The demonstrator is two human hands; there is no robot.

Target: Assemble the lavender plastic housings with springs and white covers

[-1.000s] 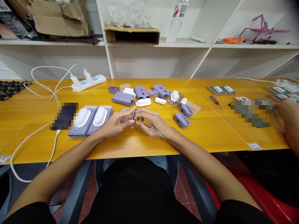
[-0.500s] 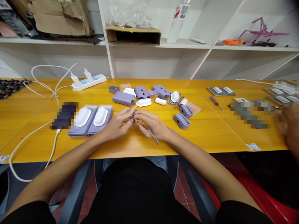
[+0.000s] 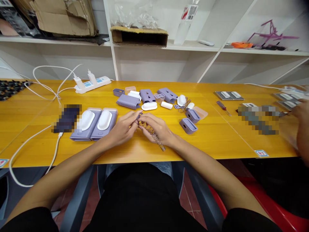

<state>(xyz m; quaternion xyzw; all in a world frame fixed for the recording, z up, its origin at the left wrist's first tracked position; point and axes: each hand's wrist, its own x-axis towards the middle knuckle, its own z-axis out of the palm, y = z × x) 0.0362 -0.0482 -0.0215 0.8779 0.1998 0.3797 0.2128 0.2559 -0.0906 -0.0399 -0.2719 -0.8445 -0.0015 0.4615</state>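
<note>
Above the front of the table my two hands meet at the fingertips. My left hand (image 3: pixel 125 128) pinches a small purple plastic part (image 3: pixel 138 116), mostly hidden by fingers. My right hand (image 3: pixel 158 129) is closed around a long metal coil spring (image 3: pixel 155 137), whose free end sticks out below the palm toward me. The spring's upper end is at the purple part; whether it is hooked on, I cannot tell. Left of my hands lie two purple cases with white brush-like tops (image 3: pixel 104 120). Beyond them are purple housings (image 3: pixel 127 101), a white brush head (image 3: pixel 149 106) and a white cylinder (image 3: pixel 166 105).
Two small purple caps (image 3: pixel 188 125) sit right of my hands, near loose springs (image 3: pixel 184 106). A power strip (image 3: pixel 93 84) with white cables stands back left, by a blurred phone (image 3: pixel 67 118). A screwdriver (image 3: pixel 223 108) lies right. Another person's hand (image 3: pixel 303 129) is at the far right.
My hands stay together on the purple part and the spring, with barely any shift. The other person's hand at the far right has moved slightly.
</note>
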